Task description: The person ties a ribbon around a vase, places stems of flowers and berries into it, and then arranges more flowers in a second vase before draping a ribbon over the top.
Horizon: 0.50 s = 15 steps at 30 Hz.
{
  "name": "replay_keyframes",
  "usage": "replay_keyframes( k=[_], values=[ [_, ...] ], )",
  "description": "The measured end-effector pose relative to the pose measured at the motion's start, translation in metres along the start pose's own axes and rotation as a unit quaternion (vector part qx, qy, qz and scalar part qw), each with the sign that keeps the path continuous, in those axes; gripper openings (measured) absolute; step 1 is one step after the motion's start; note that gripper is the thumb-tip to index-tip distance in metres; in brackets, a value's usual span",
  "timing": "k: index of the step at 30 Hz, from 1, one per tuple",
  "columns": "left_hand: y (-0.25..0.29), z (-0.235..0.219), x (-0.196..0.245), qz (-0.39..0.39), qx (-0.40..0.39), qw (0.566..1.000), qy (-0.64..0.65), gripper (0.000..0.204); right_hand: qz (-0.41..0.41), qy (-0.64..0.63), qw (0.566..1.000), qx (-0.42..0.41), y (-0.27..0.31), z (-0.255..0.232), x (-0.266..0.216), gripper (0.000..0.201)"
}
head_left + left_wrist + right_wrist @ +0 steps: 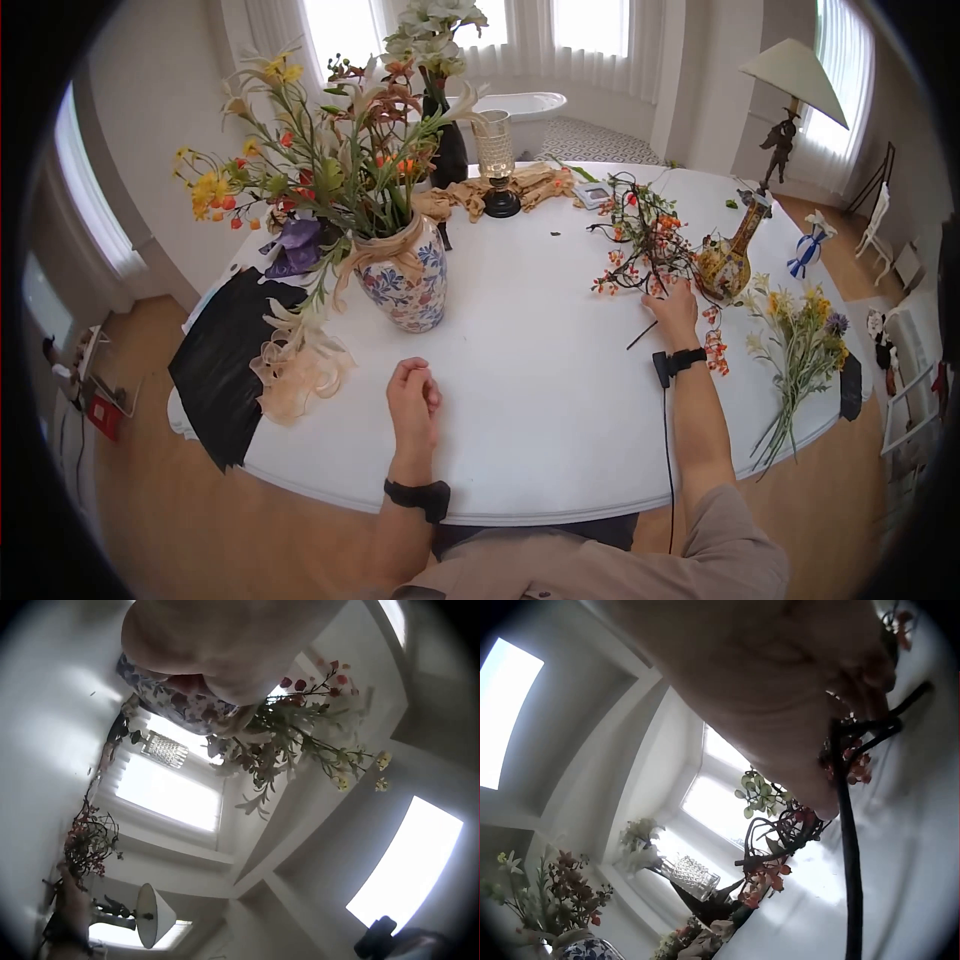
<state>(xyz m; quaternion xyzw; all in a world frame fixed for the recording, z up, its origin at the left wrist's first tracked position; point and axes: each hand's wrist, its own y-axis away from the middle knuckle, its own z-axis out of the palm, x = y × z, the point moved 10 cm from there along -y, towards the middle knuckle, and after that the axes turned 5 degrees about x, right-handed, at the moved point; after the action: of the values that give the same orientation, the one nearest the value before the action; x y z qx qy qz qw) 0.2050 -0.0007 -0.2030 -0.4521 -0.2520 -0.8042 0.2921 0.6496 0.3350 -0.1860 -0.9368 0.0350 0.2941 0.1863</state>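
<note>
My right hand (676, 308) is at the lower end of the dark, twisted branches with orange berries (645, 235), its fingers curled around the stems. In the right wrist view a thick dark stem (847, 847) runs down past the palm, and the fingertips are partly hidden. My left hand (414, 395) rests over the front of the white table (540, 400), fingers loosely curled and holding nothing. Beyond it stands a blue-and-red floral vase (405, 285) full of artificial flowers (350, 150). Right beside the right hand is a yellow patterned bottle vase (727, 262).
Loose yellow and purple flowers (800, 345) lie at the table's right. Black sheeting (225, 360) and peach ribbon (295, 370) lie at the left. A glass candle holder (495, 150), crumpled brown paper (535, 187) and a lamp (795, 85) stand toward the back. A cable (668, 450) hangs from the right wrist.
</note>
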Motion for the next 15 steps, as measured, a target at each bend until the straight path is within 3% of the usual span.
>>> replay_keyframes(
  k=[2,4,6,10,12,13,15],
  values=[
    [0.011,0.042,-0.023,-0.067,-0.088,0.990,-0.090,0.011,-0.065,-0.078,0.995,-0.006,0.008,0.003,-0.021,0.063],
    [0.015,0.083,-0.045,-0.109,-0.211,0.957,-0.164,0.016,-0.069,-0.057,0.996,-0.016,0.012,0.026,-0.028,0.052],
    [0.015,0.114,-0.063,-0.100,-0.281,0.920,-0.256,0.026,-0.097,-0.064,0.990,-0.074,0.029,0.047,-0.052,0.044],
    [0.005,0.146,-0.106,-0.094,-0.324,0.888,-0.312,0.034,-0.128,-0.149,0.972,-0.129,0.067,0.062,-0.097,0.039],
    [-0.006,0.152,-0.121,0.001,-0.319,0.869,-0.377,0.038,-0.046,-0.251,0.928,-0.272,0.099,0.075,-0.114,0.038],
    [-0.005,0.157,-0.114,0.086,-0.311,0.848,-0.420,0.041,-0.049,-0.306,0.896,-0.319,0.113,0.076,-0.128,0.032],
    [-0.008,0.152,-0.122,0.077,-0.301,0.844,-0.437,0.042,-0.030,-0.340,0.873,-0.347,0.122,0.088,-0.133,0.029]
  ],
)
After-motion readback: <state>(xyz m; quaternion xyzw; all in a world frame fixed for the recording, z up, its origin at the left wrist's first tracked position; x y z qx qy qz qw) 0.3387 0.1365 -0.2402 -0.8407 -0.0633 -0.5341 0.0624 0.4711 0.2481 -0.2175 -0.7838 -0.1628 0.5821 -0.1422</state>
